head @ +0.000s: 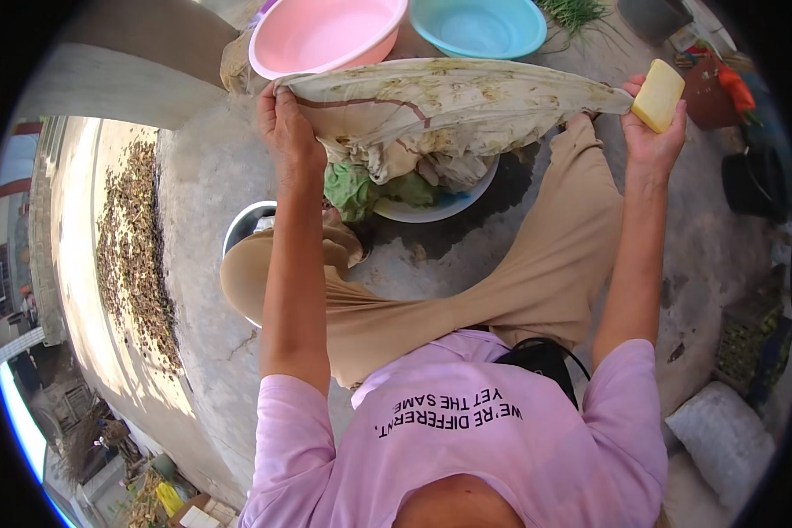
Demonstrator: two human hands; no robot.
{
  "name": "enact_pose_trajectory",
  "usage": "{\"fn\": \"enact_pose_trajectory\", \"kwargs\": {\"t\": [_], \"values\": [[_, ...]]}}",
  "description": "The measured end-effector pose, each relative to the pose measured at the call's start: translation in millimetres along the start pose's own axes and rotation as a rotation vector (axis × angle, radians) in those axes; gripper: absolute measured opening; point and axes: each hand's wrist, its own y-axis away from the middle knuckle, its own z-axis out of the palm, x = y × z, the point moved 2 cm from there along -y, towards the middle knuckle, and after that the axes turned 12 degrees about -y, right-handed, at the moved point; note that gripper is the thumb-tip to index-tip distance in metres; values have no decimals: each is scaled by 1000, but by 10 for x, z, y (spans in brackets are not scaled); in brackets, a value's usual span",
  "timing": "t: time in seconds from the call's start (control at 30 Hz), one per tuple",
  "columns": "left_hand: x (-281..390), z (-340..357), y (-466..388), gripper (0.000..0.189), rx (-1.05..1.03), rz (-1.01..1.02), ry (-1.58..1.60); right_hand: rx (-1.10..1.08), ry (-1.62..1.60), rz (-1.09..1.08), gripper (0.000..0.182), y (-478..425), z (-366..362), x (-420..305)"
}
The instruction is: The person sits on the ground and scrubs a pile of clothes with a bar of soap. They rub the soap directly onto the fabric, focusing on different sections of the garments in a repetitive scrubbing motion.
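A stained, wet off-white cloth [462, 99] is stretched between my two hands, with a brown trim line along its left part. My left hand [290, 132] grips its left end. My right hand [653, 132] holds a yellow bar of soap [660, 96] and also has the cloth's right end pinched beside it. Under the stretched cloth, its lower folds hang over a white basin [429, 214] on the floor. A green cloth [350, 191] and more off-white fabric lie in that basin, over a little bluish water.
A pink basin [327, 33] and a blue basin [478, 26] stand beyond the cloth. Wet concrete surrounds the white basin. Another metal-looking basin [237, 228] is partly hidden by my knee. A dark red bucket [703, 92] stands at the right, and a concrete pillar [125, 82] at the left.
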Motion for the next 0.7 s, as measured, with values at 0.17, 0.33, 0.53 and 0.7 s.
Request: {"fn": "enact_pose_trajectory", "kwargs": {"t": [0.17, 0.33, 0.53, 0.7], "values": [[1527, 344, -130, 19, -195, 516, -308, 82, 228, -168, 52, -88, 213, -164], [1742, 722, -215, 20, -455, 570, -141, 55, 160, -273, 50, -441, 114, -428], [581, 643, -65, 26, -355, -247, 52, 197, 79, -248, 48, -573, -182, -189], [423, 379, 240, 30, -240, -618, 337, 175, 102, -225, 48, -729, -145, 7]]}}
